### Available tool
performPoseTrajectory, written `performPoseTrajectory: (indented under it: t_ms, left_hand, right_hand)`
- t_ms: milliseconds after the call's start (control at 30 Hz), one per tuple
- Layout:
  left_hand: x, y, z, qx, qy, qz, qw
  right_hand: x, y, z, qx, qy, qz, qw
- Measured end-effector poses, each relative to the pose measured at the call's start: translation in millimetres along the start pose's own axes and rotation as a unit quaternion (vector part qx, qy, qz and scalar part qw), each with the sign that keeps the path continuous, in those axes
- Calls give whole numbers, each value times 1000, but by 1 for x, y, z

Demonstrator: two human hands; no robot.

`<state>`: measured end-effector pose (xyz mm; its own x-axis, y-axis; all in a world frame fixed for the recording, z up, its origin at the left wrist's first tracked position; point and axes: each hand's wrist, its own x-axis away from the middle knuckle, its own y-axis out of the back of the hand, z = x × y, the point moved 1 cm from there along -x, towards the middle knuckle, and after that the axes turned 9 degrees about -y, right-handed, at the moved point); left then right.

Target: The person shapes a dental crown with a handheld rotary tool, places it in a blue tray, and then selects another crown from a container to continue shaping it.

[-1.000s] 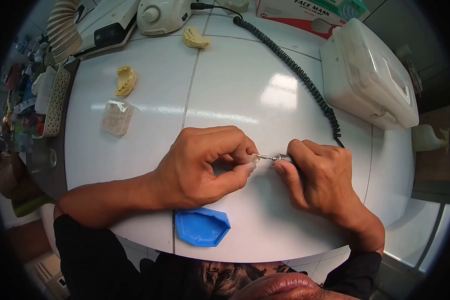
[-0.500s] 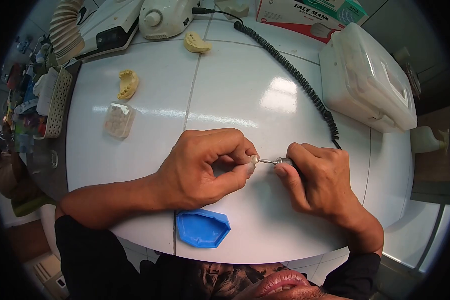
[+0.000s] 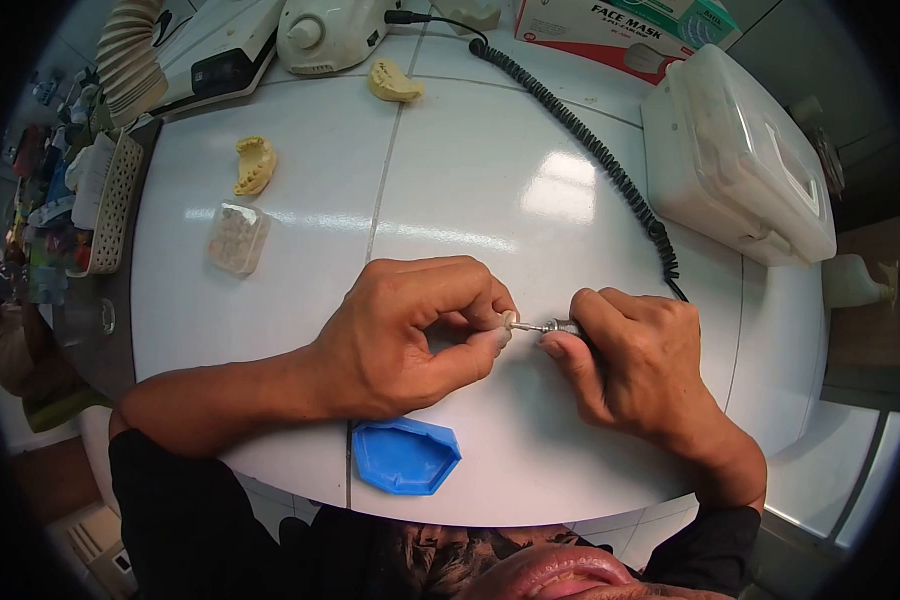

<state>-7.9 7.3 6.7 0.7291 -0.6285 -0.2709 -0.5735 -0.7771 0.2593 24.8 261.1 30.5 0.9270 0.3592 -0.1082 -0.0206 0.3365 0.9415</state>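
Note:
Above the middle of the white table, my left hand (image 3: 400,335) pinches a small whitish tooth-like piece (image 3: 510,319) between thumb and fingertips, which cover most of it. Pale dust coats those fingertips. In my right hand (image 3: 640,360) is a rotary handpiece (image 3: 564,327), its metal nose pointing left. The thin bur (image 3: 528,327) reaches from the nose to the small piece and appears to touch it. Below my left hand lies a blue tray (image 3: 407,458), shaped like a shallow elongated dish.
Two yellow dental casts (image 3: 256,166) stand toward the back left, near a clear box (image 3: 238,239) of small pieces. A coiled black cord (image 3: 590,140) runs from the control unit (image 3: 328,38). A white case (image 3: 740,160) and face mask box (image 3: 610,35) are at the back right.
My right hand has shifted the handpiece slightly left and down, its nose closer to the small piece. My left hand stays nearly still.

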Motion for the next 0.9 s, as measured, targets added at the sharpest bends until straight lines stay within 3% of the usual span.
performPoseTrajectory:
  t_ms: [767,900]
  left_hand:
    - [1,-2,4,5,-2,-3,1000]
    - [0,-2,3,-13,-14,-4,1000]
  right_hand:
    - [-1,2,1,8,11,2,1000]
    - [1,-2,1,22,-29,-17,999]
